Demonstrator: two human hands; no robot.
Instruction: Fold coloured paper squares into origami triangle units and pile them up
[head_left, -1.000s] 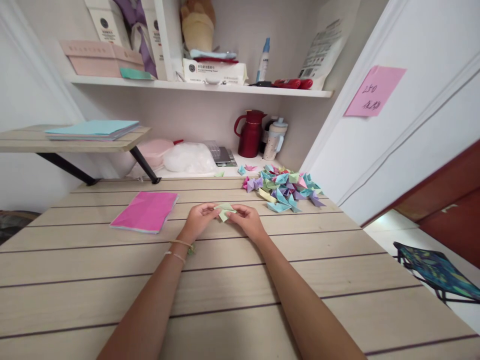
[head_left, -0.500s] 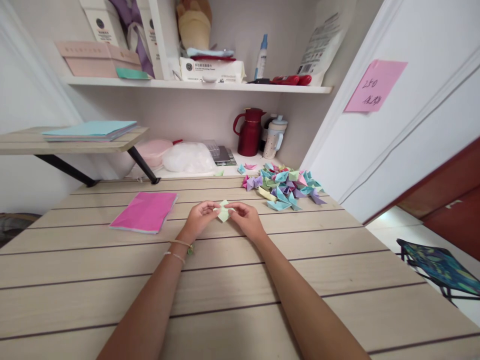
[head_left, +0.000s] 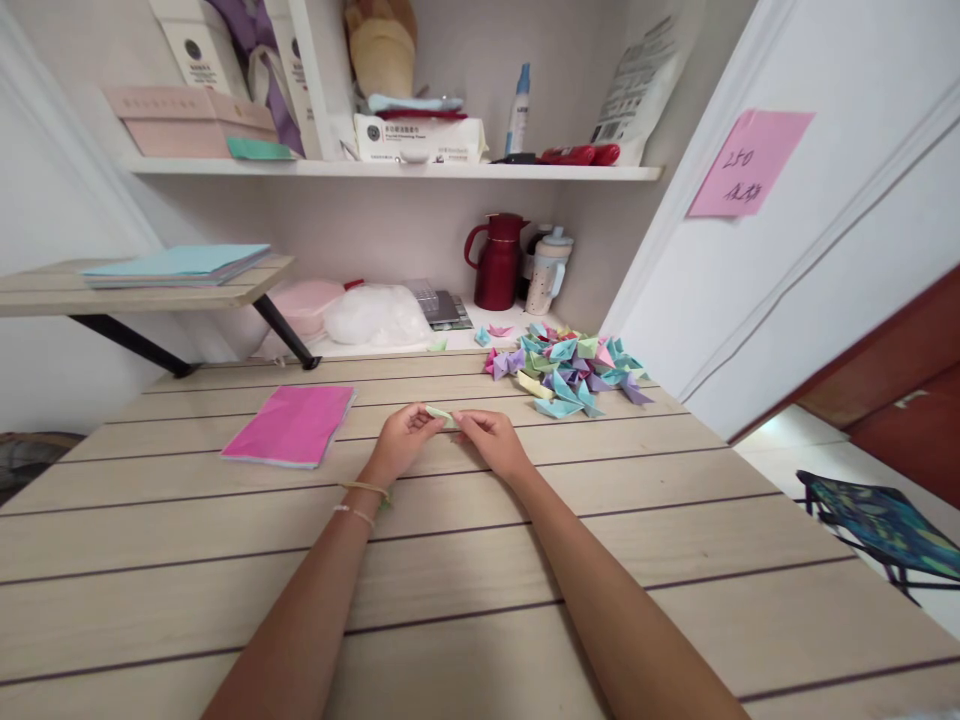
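A small piece of folded light-green paper (head_left: 441, 414) is pinched between my two hands above the middle of the table. My left hand (head_left: 406, 438) is closed on its left end, thumb and fingers together. The fingers of my right hand (head_left: 489, 440) grip the right end. The paper appears narrow and edge-on, partly covered by the fingertips. Off to the right and behind my hands lies a heap of folded paper boats (head_left: 566, 365) in blue, purple, green, pink and yellow. To the left rests a stack of bright pink paper (head_left: 289, 426).
Behind the table are a red jug (head_left: 499, 262), a pale tumbler (head_left: 548, 272) and a white plastic bag (head_left: 377, 316). A raised wooden stand (head_left: 247, 288) at left bears blue paper (head_left: 176, 262). A white shelf (head_left: 420, 172) spans above. A folding stool (head_left: 885, 515) stands at right.
The green paper went from a flat, opened diamond facing me to a narrow, edge-on shape between my fingers. Both hands stayed in nearly the same place.
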